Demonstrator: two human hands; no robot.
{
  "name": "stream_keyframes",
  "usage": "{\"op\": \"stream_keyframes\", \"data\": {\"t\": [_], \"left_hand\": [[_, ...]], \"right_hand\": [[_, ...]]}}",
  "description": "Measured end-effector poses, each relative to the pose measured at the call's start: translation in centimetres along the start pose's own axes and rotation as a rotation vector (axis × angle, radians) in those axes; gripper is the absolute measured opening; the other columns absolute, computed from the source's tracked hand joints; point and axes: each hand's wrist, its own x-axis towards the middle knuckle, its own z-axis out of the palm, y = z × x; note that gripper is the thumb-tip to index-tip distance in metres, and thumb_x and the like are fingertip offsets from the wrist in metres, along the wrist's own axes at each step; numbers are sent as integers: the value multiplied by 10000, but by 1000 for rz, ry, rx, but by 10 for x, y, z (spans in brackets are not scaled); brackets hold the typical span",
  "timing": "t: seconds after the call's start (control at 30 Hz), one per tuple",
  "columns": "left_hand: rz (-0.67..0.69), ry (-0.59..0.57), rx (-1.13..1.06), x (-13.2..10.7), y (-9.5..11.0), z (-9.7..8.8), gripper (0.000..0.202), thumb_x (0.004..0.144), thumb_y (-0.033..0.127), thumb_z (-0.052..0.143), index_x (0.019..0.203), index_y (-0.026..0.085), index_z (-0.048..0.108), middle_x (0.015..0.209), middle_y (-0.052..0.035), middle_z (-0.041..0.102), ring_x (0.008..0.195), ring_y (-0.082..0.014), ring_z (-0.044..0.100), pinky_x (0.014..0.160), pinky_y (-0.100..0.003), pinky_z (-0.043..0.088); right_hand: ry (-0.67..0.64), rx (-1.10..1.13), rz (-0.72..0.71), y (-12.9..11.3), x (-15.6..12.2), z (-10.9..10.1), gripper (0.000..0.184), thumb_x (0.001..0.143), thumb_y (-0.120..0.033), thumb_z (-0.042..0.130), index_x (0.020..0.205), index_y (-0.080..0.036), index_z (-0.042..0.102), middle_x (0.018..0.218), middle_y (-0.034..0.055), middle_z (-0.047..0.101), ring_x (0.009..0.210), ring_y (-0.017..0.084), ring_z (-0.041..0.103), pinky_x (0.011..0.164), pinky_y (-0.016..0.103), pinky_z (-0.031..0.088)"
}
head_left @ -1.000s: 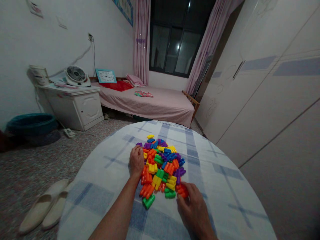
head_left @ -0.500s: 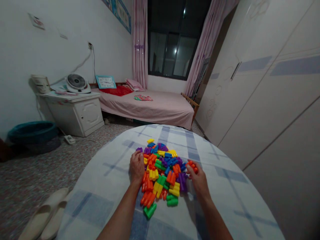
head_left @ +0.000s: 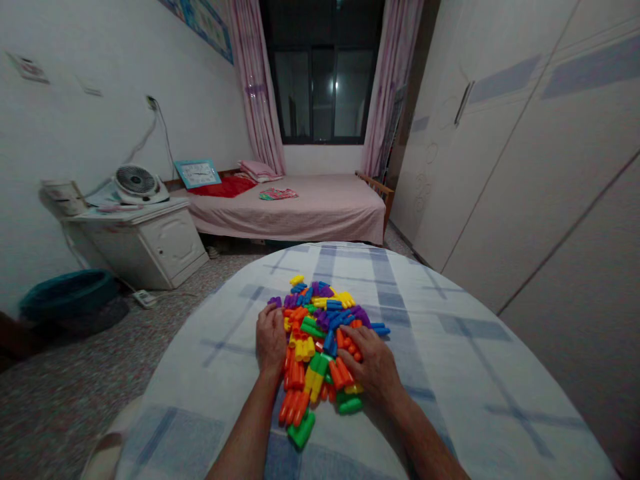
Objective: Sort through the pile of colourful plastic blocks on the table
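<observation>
A heap of colourful plastic blocks (head_left: pixel 320 327), orange, yellow, green, blue and purple, lies on a round table under a white and blue checked cloth (head_left: pixel 450 360). My left hand (head_left: pixel 271 339) rests on the heap's left edge, fingers curled against the orange and yellow pieces. My right hand (head_left: pixel 373 365) lies palm down over the heap's right side, fingers spread across orange and purple blocks. A green block (head_left: pixel 301 431) lies at the near end of the heap.
A bed with a pink sheet (head_left: pixel 320 210) stands behind the table under a dark window. A white cabinet with a fan (head_left: pixel 143 233) is at the left, a teal basin (head_left: pixel 65 293) on the floor. White wardrobe doors (head_left: pixel 525 167) line the right.
My right hand lifted an orange block from the near right of the heap, carried it up the right side, and now lies flat on the heap. The left hand stayed put.
</observation>
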Motion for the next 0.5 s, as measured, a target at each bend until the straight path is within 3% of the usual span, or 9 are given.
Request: {"op": "stream_keyframes", "data": {"t": [0.2,0.5], "left_hand": [[23,-11,25,1,-3,0,425,869,413,345,985,158,664,1204,-81,541,1173,-190,497,1137,-387,352],[26,5,-4,1,-2,0,391,855,395,376,959,158,670,1189,-80,553,1166,-179,502,1146,-359,343]], "right_hand": [[52,3,26,-3,-2,7,272,842,-246,527,1099,-239,616,1040,28,614,971,157,525,868,280,423],[125,49,6,-2,-2,8,203,844,-247,508,1013,-217,615,947,16,615,892,123,527,816,235,401]]}}
